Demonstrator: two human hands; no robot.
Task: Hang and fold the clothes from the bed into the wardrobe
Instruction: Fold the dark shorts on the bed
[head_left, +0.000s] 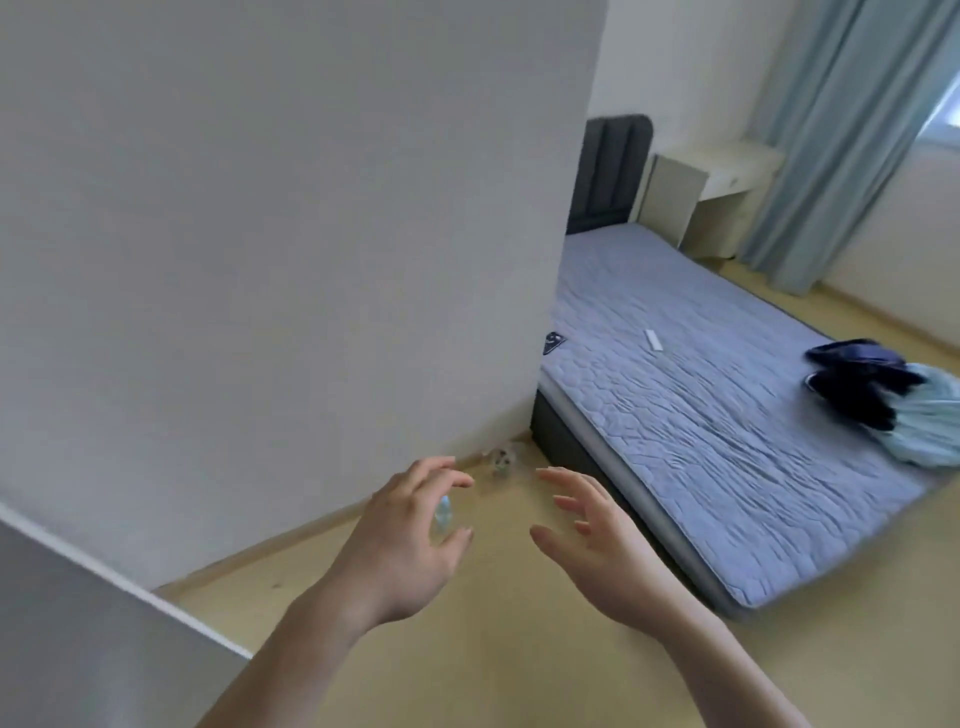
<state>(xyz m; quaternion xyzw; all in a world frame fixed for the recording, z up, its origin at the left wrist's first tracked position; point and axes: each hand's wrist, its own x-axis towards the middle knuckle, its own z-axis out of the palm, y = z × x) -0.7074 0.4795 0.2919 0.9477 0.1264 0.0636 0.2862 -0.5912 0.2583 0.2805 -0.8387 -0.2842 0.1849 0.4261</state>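
A big white wall (291, 234) is filling the left of my view, its corner jutting out toward the middle of the room. A pale wooden floor (519, 639) is stretching out below me, with a matching skirting strip running along the wall's foot. Beyond the corner, a dark padded headboard (610, 171) is standing against the far white wall, and a cream bedside desk (701, 182) is sitting just beside it. Light blue curtains (841, 135) are hanging down to the floor on the right, and daylight is coming in through a window (943, 111) at the edge.
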